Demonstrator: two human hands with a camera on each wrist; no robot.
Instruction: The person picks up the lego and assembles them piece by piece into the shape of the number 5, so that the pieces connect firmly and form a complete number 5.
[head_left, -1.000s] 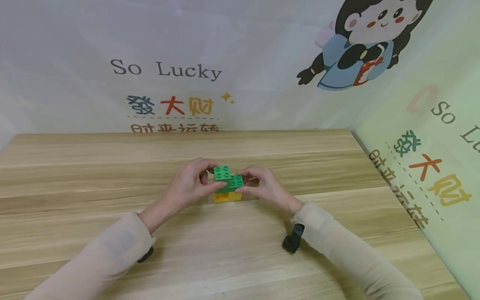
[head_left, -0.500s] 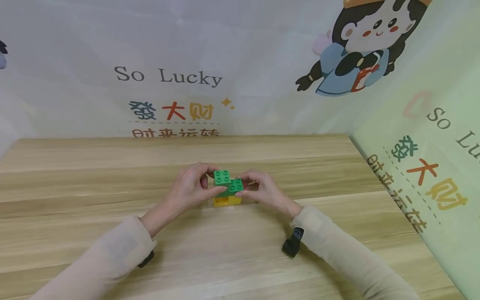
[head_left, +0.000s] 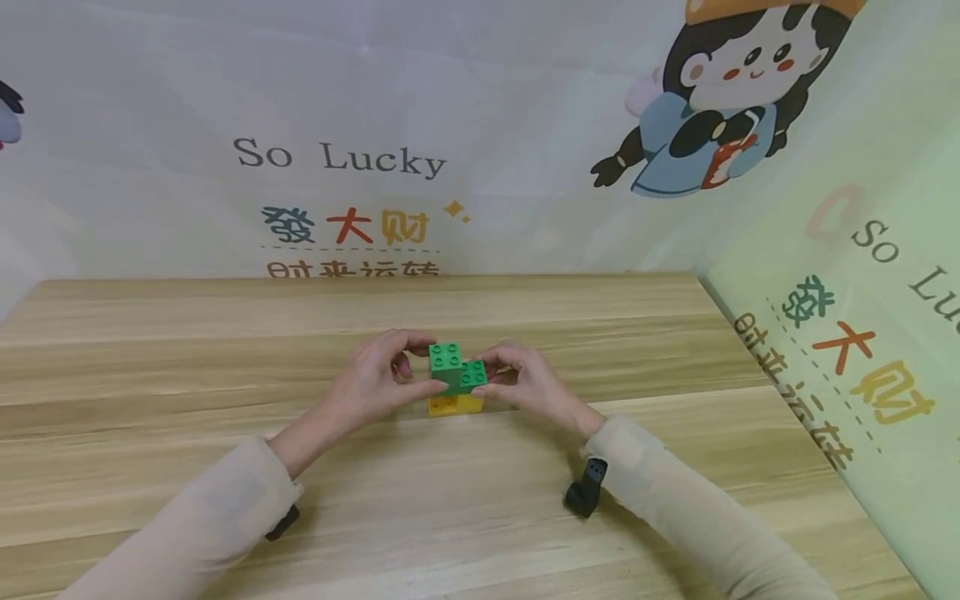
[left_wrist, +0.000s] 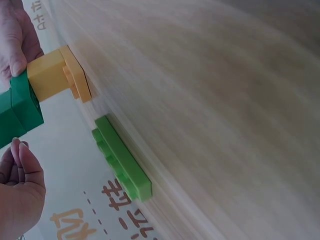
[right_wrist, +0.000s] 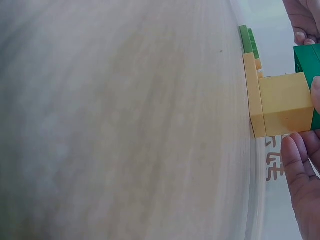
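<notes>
In the head view a small stack of toy building bricks stands at the middle of the table. A thin orange-yellow brick (left_wrist: 76, 74) is its base. Above it sits a yellow brick (right_wrist: 287, 102), then a green brick (head_left: 474, 375), with a second green brick (head_left: 446, 358) on the left end. My right hand (head_left: 528, 383) pinches the lower green brick from the right. Beside the upper green brick, my left hand (head_left: 375, 375) is spread around its left side, the fingertips close to it but seemingly not gripping, as the left wrist view shows.
A long light-green brick (left_wrist: 125, 160) lies studs-up on the wooden table (head_left: 465, 500), left of the stack; my left hand hides it in the head view. Printed white cloth (head_left: 525, 167) hangs behind and along the right side.
My left thumb and fingers have loosened and drawn slightly left from the green bricks. The right hand keeps its pinch and the stack stays put. The head view has tilted up slightly.
</notes>
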